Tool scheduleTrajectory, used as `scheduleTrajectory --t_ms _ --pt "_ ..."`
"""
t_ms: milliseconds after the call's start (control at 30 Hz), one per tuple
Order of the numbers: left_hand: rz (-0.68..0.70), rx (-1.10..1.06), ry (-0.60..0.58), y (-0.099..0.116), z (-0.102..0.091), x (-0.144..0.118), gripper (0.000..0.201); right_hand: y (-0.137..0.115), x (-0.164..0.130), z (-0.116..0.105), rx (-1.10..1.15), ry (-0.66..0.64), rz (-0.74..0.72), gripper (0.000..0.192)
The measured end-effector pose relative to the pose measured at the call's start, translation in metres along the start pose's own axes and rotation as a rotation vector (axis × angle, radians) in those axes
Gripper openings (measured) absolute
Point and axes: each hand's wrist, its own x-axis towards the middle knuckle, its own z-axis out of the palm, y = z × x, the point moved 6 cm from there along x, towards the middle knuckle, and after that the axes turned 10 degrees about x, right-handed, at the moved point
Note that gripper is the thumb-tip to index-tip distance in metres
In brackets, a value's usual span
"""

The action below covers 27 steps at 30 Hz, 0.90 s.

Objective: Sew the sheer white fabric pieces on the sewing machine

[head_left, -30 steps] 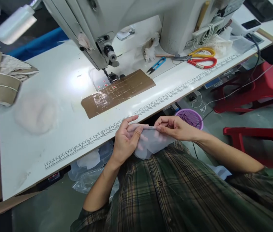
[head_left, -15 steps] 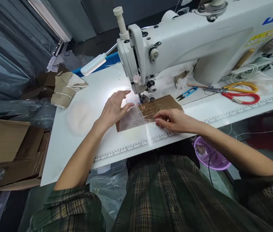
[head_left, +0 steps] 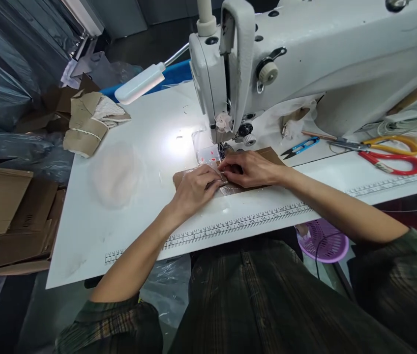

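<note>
Adjoining, on the near side of the foot (head_left: 224, 149): left hand (head_left: 194, 188) and right hand (head_left: 253, 169), fingertips close together. Left: thumb and forefinger seemingly pinched on sheer cloth (head_left: 229, 190). Right: fingers curled at the cloth, grip unclear; nearer the foot. Cloth: beneath and between the fingertips, over brown strip (head_left: 272, 156). Strip: long axis left to right, slanting away rightward.

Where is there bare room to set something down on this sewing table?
Free: the near-left corner of the table, between the pale heap and the ruler strip; also, stray threads aside, between the tan bundle and sewing machine. Crowded: where the left hand and right hand meet over the brown sheet, and rightward, around the blue snips and scissors.
</note>
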Motion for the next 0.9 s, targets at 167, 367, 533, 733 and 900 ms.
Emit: scheduleTrajectory --t_ms 167,367,533,733,900 --pt "-0.275 -0.201 0.01 -0.018 0.001 -0.005 0.01 0.001 -0.005 0.004 0.034 0.077 -0.007 0.03" --pt "-0.411 -0.544 0.001 -0.027 0.013 -0.004 0.026 0.001 -0.005 0.007 0.012 0.114 -0.014 0.019" --pt "-0.461 -0.641 -0.017 -0.029 0.014 -0.003 0.029 0.003 -0.005 0.007 0.018 0.113 -0.014 0.015" --pt "-0.438 -0.648 -0.018 -0.028 0.015 -0.003 0.035 -0.004 -0.004 0.006 -0.001 0.085 0.027 0.009" --pt "-0.402 -0.553 -0.011 -0.026 0.014 -0.002 0.034 -0.007 -0.003 0.007 -0.012 0.09 0.072 0.005"
